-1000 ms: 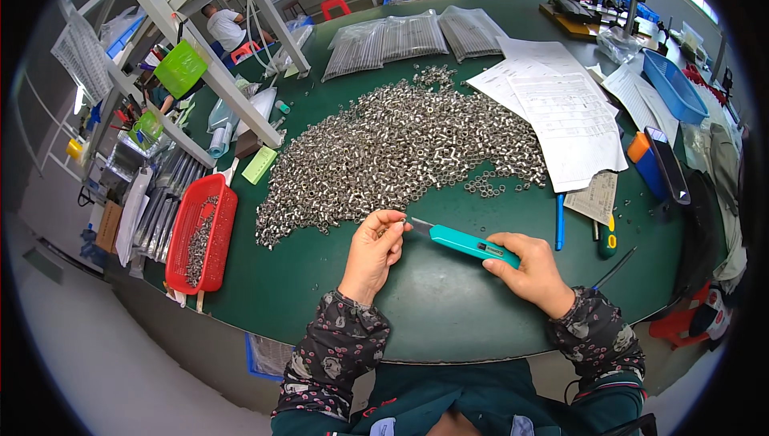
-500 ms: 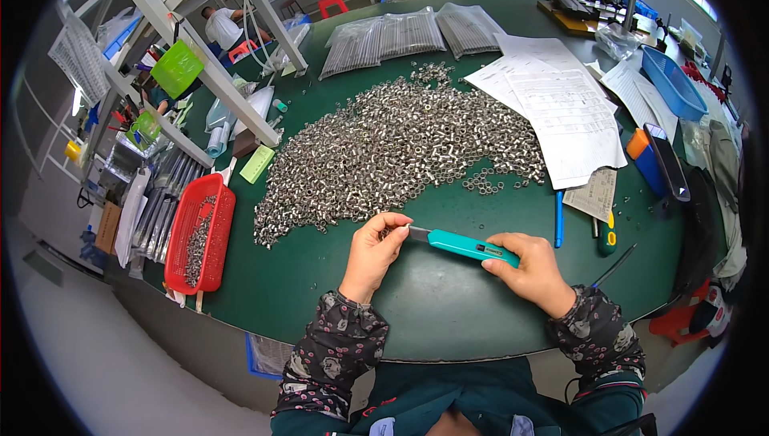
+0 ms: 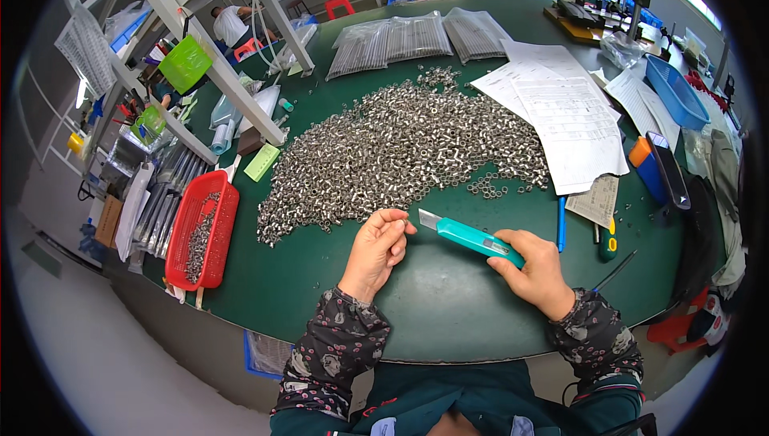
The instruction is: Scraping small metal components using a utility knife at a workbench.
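A teal utility knife (image 3: pixel 466 236) with its blade out is gripped by the handle in my right hand (image 3: pixel 535 268). Its blade points left, a short gap away from my left fingertips. My left hand (image 3: pixel 376 250) has thumb and forefinger pinched together; whatever lies between them is too small to make out. Just beyond both hands spreads a large heap of small metal rings (image 3: pixel 400 148) on the green tabletop (image 3: pixel 448 308).
A red basket (image 3: pixel 224 232) with metal rings stands at the left edge. Farther back lie clear bags of metal rods (image 3: pixel 416 38). Paper sheets (image 3: pixel 569 124), a blue pen (image 3: pixel 561 224), a green-and-yellow handle (image 3: pixel 609 245) and a phone (image 3: pixel 669 170) lie right. A shelf frame (image 3: pixel 220 76) rises left.
The knife blade has come away from my left fingertips and tilted slightly, its tip now higher. My left fingers have curled in a little more. The whole view has shifted slightly.
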Motion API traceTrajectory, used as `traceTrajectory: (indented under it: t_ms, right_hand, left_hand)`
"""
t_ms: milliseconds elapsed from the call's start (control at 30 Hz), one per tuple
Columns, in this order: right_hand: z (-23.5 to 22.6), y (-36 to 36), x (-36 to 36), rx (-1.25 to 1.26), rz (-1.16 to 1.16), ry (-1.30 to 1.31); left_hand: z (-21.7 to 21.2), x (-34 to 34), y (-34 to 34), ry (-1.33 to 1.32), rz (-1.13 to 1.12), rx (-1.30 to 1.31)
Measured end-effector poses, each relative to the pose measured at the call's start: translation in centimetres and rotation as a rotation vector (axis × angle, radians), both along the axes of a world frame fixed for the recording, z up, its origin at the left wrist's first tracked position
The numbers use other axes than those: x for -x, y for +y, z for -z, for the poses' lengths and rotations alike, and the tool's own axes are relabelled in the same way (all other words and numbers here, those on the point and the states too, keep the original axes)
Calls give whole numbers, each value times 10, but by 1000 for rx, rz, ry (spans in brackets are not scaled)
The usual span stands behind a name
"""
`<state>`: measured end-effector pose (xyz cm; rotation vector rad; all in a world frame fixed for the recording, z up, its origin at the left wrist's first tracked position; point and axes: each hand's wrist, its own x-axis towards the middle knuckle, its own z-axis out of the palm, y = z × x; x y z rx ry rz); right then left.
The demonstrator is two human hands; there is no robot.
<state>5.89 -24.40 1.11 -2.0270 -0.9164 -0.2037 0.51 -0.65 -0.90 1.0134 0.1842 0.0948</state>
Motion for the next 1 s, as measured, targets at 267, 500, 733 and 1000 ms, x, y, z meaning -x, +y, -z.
traceTrajectory:
  t_ms: [267,500,733,1000]
  right_hand:
    - [4,0,-2,0,-67,155]
    - [0,1,-2,56,-128,270]
    - [2,0,-4,6,-163,408]
    - [-5,0,2,102,-44,111]
  left_hand:
    - [0,-1,0,-7,-10,76]
    - [5,0,1,2,-1,69]
    - [6,1,1,-3,52,73]
    - [3,1,-2,42,32,55]
